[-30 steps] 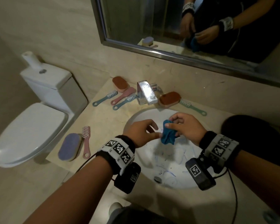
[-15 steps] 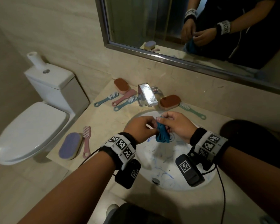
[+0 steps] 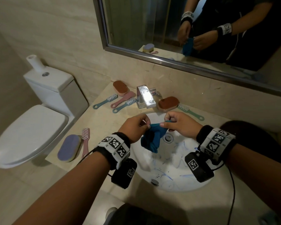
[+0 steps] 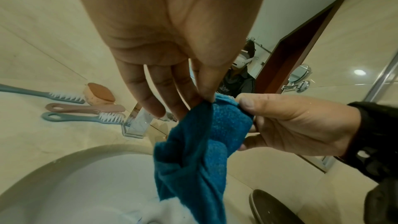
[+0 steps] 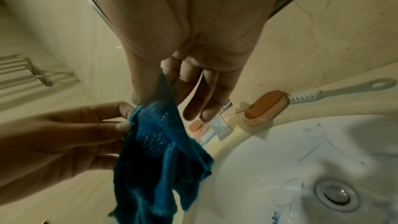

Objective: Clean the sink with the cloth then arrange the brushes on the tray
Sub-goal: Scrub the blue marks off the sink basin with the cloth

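While both of my forearms reach forward over the sink (image 3: 177, 184), my hands meet above the far half of the bowl, level with each other and palms turned inward. My left hand (image 3: 134, 127) pinches one top edge of the blue cloth (image 3: 152, 138) between thumb and forefinger; the other fingers (image 4: 150, 98) hang nearly straight below it. My right hand (image 3: 180, 124) pinches the opposite top edge, thumb (image 4: 249, 103) pressed on the fabric, remaining fingers loosely bent. The cloth is stretched short between the two grips, and its bunched lower part hangs free above the bowl, clear of the drain (image 3: 168, 138). Blue streaks mark the white bowl toward its near side.

At the back edge of the countertop (image 3: 107, 124), left of the faucet (image 3: 145, 98), lie a brown scrub brush (image 3: 120, 87), two blue handled brushes (image 3: 105, 101) and a pink one (image 3: 122, 99) between them. Right of the faucet sit a second brown scrub brush (image 3: 168, 103) and a green handled brush (image 3: 191, 112). At the left edge lie a purple scrub brush (image 3: 69, 147) and a pink handled brush (image 3: 85, 142), side by side.
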Demonstrator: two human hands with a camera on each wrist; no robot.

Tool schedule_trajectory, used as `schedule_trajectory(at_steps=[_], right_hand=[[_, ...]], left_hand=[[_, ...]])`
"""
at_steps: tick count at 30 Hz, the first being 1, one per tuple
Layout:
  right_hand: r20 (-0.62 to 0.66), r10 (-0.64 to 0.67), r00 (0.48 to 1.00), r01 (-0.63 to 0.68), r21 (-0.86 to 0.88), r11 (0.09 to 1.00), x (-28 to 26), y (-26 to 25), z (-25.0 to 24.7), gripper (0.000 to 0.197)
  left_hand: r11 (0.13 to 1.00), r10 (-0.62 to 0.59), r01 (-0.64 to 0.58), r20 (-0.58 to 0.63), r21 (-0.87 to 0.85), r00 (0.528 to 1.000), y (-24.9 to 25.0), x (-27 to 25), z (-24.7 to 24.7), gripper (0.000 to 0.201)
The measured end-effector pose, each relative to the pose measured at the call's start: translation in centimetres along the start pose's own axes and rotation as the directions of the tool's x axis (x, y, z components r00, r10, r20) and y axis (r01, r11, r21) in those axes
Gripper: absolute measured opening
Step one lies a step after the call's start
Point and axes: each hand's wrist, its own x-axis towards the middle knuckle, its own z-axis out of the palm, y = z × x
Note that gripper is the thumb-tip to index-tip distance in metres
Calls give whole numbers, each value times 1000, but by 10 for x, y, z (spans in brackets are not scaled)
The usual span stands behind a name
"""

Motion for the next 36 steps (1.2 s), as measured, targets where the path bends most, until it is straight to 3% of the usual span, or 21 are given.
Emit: schedule_trajectory(at_steps=[3, 7, 9, 16, 19, 23, 25, 29, 32, 36], right_hand=[[-1, -18, 1000, 18, 5, 1000, -1, -2, -1, 24], [-112, -66, 992, 61, -48, 997, 3, -6, 1, 23], [-122, -75, 990, 69, -55, 996, 3, -9, 2, 22], [-94, -97, 991, 106, 90, 990, 0, -19, -2, 22], [-23, -86, 996, 89, 200, 976, -3, -20, -8, 18], [58, -47, 997, 50, -50, 997, -6, -18, -20, 35], [32, -9, 999, 14, -138, 990, -5, -13, -26, 31], [-42, -26, 999, 22, -94, 995, 0, -7, -28, 14], [-51, -65, 997, 65, 7, 998, 1, -5, -22, 14], [-81, -125, 989, 121, -56, 991, 1, -5, -22, 25]], left_hand=[[999, 17, -17, 4, -28, 1000, 3, 0, 0, 7], [981, 30, -21, 44, -195, 999, 8, 0, 4, 4], [976, 29, -13, 67, -219, 997, 10, -1, 5, 13], [993, 34, -34, 8, 115, 999, 5, 0, 4, 8], [994, 8, -9, 12, 111, 1000, 0, -1, 4, 8], [997, 15, -14, -15, 73, 1000, -3, 0, -1, 3], [998, 21, -20, -28, 57, 999, -6, 1, -5, 5], [999, 18, -21, 62, 39, 998, -13, 1, -5, 11], [999, 34, -33, 94, -12, 995, -15, 0, -3, 10], [998, 46, -45, 34, -49, 998, -7, 1, -8, 8]])
